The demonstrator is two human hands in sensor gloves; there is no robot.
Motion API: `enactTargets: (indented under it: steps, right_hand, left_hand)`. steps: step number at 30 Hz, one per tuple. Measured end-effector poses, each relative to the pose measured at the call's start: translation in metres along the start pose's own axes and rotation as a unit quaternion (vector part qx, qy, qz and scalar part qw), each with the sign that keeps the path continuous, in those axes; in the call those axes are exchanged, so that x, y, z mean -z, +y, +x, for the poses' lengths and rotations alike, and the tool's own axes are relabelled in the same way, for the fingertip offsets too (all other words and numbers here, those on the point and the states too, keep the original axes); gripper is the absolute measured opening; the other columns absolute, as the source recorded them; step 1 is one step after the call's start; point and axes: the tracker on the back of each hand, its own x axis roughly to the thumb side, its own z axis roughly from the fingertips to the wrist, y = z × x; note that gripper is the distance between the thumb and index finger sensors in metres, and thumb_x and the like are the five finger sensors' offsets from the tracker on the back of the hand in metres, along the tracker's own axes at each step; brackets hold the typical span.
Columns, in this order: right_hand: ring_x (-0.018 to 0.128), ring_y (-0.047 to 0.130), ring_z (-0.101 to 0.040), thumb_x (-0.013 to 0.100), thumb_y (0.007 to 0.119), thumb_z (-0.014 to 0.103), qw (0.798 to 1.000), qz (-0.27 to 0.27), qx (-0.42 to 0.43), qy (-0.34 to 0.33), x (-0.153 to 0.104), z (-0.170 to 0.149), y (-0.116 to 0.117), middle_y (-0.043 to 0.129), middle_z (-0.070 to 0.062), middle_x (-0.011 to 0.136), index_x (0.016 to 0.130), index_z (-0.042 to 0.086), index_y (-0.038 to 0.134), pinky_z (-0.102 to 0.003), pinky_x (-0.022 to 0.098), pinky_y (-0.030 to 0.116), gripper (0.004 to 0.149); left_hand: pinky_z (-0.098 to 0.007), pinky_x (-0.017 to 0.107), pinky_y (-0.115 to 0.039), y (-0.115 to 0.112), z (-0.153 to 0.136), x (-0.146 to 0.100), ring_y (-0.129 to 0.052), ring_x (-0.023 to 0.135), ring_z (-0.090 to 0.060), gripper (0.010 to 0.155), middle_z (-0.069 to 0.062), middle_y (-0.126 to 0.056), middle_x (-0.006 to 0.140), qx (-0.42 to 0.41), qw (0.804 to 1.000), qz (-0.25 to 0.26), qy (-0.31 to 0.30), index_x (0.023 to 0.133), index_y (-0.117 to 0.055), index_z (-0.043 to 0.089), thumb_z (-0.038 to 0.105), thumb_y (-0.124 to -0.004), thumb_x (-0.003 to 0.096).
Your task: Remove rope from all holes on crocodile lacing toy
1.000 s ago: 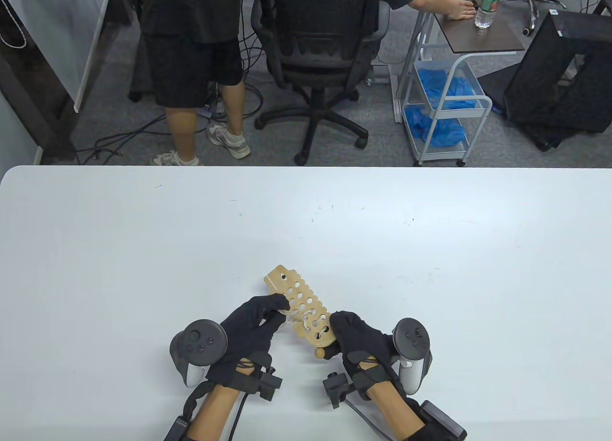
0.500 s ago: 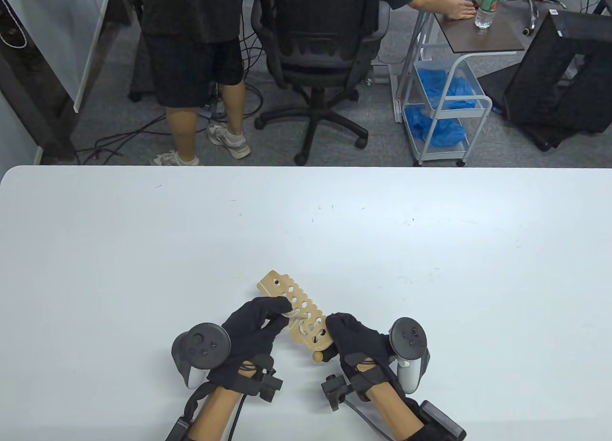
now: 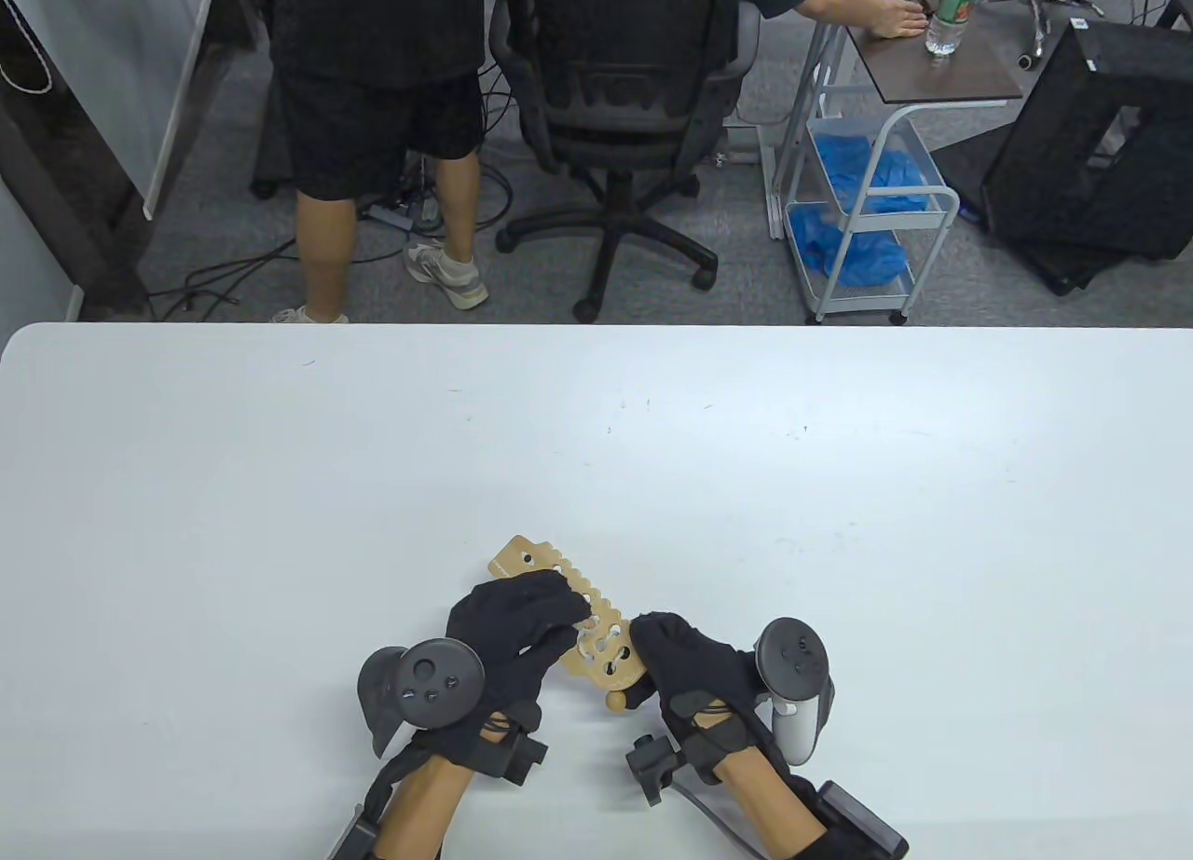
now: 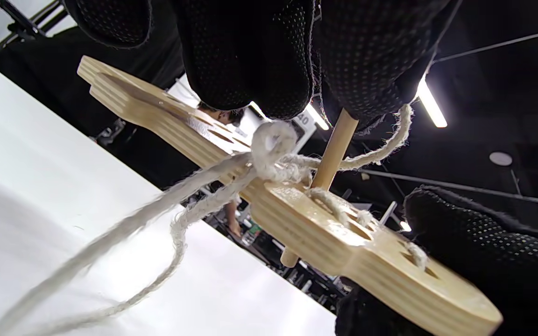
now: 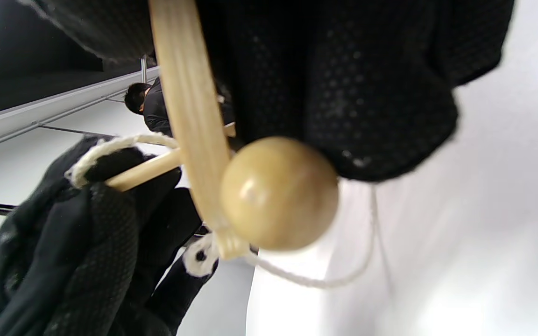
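Left hand (image 3: 511,634) curled, fingers (image 4: 250,56) pinching wooden lacing stick (image 4: 332,149) poking through crocodile board (image 3: 569,618). Right hand (image 3: 694,669) curled, gripping board's near end beside wooden ball (image 5: 279,193). Board held above white table (image 3: 839,487), near its front edge; rope (image 4: 171,205) threaded through holes near right hand, 2 strands trailing down. Versus 1 s ago: board's far end swung left, left hand further over board.

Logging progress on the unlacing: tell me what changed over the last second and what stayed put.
The crocodile board swung so its far end moved left and slightly nearer. The left hand slid forward over the board, its fingers now on the wooden needle and rope. In the background, a standing person shifted their legs. The right hand still grips the board's near end, by the wooden ball; rope remains laced there.
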Motion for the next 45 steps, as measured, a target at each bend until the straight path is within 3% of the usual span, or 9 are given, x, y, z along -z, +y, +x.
enactTargets:
  steps: [3, 7, 13, 19, 20, 24, 28, 32, 45]
  right_hand:
    - [0.031, 0.102, -0.040, 0.045, 0.077, 0.037, 1.000, 0.003, -0.004, -0.005, 0.000, 0.001, 0.001, 0.100, -0.024, 0.049, 0.072, -0.003, 0.081, -0.066, 0.042, 0.073, 0.049]
    - [0.032, 0.102, -0.039, 0.045, 0.077, 0.038, 1.000, -0.010, 0.006, -0.014, -0.001, 0.006, -0.003, 0.100, -0.023, 0.049, 0.072, -0.002, 0.080, -0.065, 0.042, 0.074, 0.049]
    - [0.033, 0.102, -0.037, 0.046, 0.076, 0.039, 0.997, -0.039, 0.067, -0.020, -0.004, 0.010, -0.011, 0.100, -0.022, 0.050, 0.073, -0.001, 0.080, -0.064, 0.043, 0.075, 0.049]
    - [0.034, 0.102, -0.036, 0.046, 0.076, 0.040, 0.990, -0.018, 0.138, -0.024, -0.004, 0.013, -0.009, 0.100, -0.021, 0.051, 0.074, 0.000, 0.079, -0.063, 0.044, 0.075, 0.049]
    - [0.034, 0.103, -0.036, 0.046, 0.076, 0.040, 0.989, -0.010, 0.145, -0.026, -0.004, 0.013, -0.007, 0.100, -0.021, 0.051, 0.074, 0.000, 0.079, -0.063, 0.044, 0.075, 0.049]
    - [0.034, 0.103, -0.036, 0.046, 0.075, 0.040, 0.987, 0.023, 0.153, -0.037, -0.004, 0.015, -0.002, 0.100, -0.020, 0.052, 0.074, 0.001, 0.079, -0.063, 0.044, 0.075, 0.049]
    - [0.035, 0.103, -0.036, 0.047, 0.076, 0.040, 0.983, 0.059, 0.167, -0.050, -0.004, 0.018, 0.004, 0.100, -0.020, 0.052, 0.075, 0.001, 0.079, -0.063, 0.045, 0.075, 0.049]
    - [0.035, 0.103, -0.036, 0.047, 0.076, 0.041, 0.980, 0.085, 0.172, -0.062, -0.005, 0.021, 0.009, 0.100, -0.020, 0.052, 0.075, 0.001, 0.080, -0.063, 0.045, 0.075, 0.048]
    - [0.035, 0.103, -0.035, 0.047, 0.076, 0.041, 0.976, 0.096, 0.182, -0.067, -0.005, 0.022, 0.011, 0.100, -0.019, 0.053, 0.075, 0.002, 0.080, -0.063, 0.045, 0.075, 0.048]
  left_hand:
    - [-0.066, 0.070, -0.062, 0.001, -0.002, 0.000, -0.085, 0.088, -0.026, 0.042, -0.002, -0.088, 0.098, -0.006, 1.000, 0.001, 0.002, 0.085, -0.093, 0.039, 0.038, -0.088, 0.0437]
    - [-0.065, 0.071, -0.062, 0.008, -0.005, -0.001, -0.083, 0.090, -0.025, 0.062, -0.002, -0.085, 0.101, -0.026, 0.999, 0.022, 0.023, 0.105, -0.071, 0.036, 0.037, -0.087, 0.0450]
    - [-0.060, 0.069, -0.067, 0.021, -0.025, -0.006, -0.084, 0.087, -0.022, 0.060, 0.000, -0.084, 0.100, -0.075, 0.988, 0.086, 0.106, 0.108, -0.065, 0.033, 0.042, -0.079, 0.0498]
    - [-0.058, 0.066, -0.070, 0.011, -0.047, -0.009, -0.088, 0.081, -0.022, 0.058, -0.001, -0.087, 0.096, -0.152, 0.966, 0.080, 0.191, 0.106, -0.068, 0.030, 0.033, -0.082, 0.0491]
    - [-0.059, 0.066, -0.070, 0.008, -0.049, -0.008, -0.089, 0.080, -0.022, 0.056, -0.001, -0.088, 0.094, -0.168, 0.964, 0.070, 0.193, 0.104, -0.070, 0.030, 0.040, -0.078, 0.0494]
    - [-0.062, 0.065, -0.070, -0.005, -0.050, -0.001, -0.092, 0.078, -0.025, 0.052, -0.002, -0.094, 0.090, -0.232, 0.960, -0.009, 0.155, 0.099, -0.079, 0.031, 0.033, -0.083, 0.0478]
    - [-0.064, 0.066, -0.067, -0.014, -0.043, 0.003, -0.089, 0.083, -0.027, 0.052, -0.003, -0.091, 0.095, -0.236, 0.961, -0.077, 0.120, 0.099, -0.080, 0.034, 0.035, -0.083, 0.0474]
    - [-0.067, 0.069, -0.062, -0.022, -0.037, 0.007, -0.082, 0.091, -0.028, 0.050, -0.003, -0.087, 0.101, -0.271, 0.946, -0.162, 0.074, 0.098, -0.081, 0.038, 0.031, -0.081, 0.0488]
    - [-0.070, 0.071, -0.058, -0.035, -0.034, 0.006, -0.077, 0.097, -0.032, 0.054, -0.003, -0.084, 0.106, -0.289, 0.925, -0.241, 0.055, 0.102, -0.077, 0.038, 0.034, -0.083, 0.0486]
